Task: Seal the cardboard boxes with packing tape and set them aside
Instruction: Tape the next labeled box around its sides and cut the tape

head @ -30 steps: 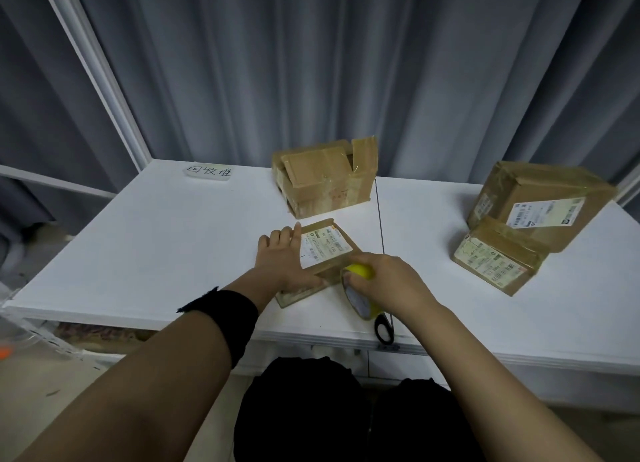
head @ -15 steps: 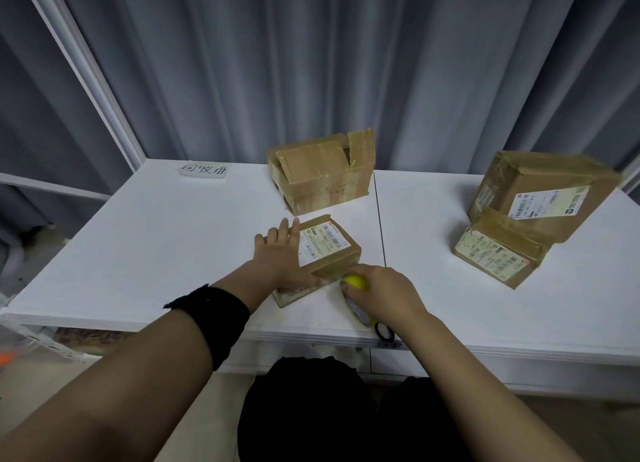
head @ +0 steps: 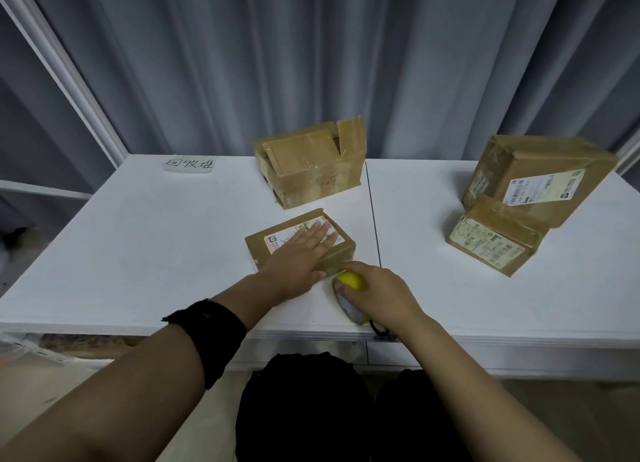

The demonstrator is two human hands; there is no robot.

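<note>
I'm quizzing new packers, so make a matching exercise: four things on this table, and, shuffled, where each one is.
1 small labelled brown cardboard box
2 yellow tape dispenser
3 brown cardboard box with raised flap
4 white handwritten tag

A back left of white table
B under flat left hand
C gripped by right hand
D back middle

Pairs: 1-B, 2-C, 3-D, 4-A

Head-worn view, angled down, close over white table [head: 138, 253]

Paper tag [head: 188, 164] at table [head: 138, 253] back left: handwritten 回收堆. Box stickers [head: 543, 191]: print too small to read.
</note>
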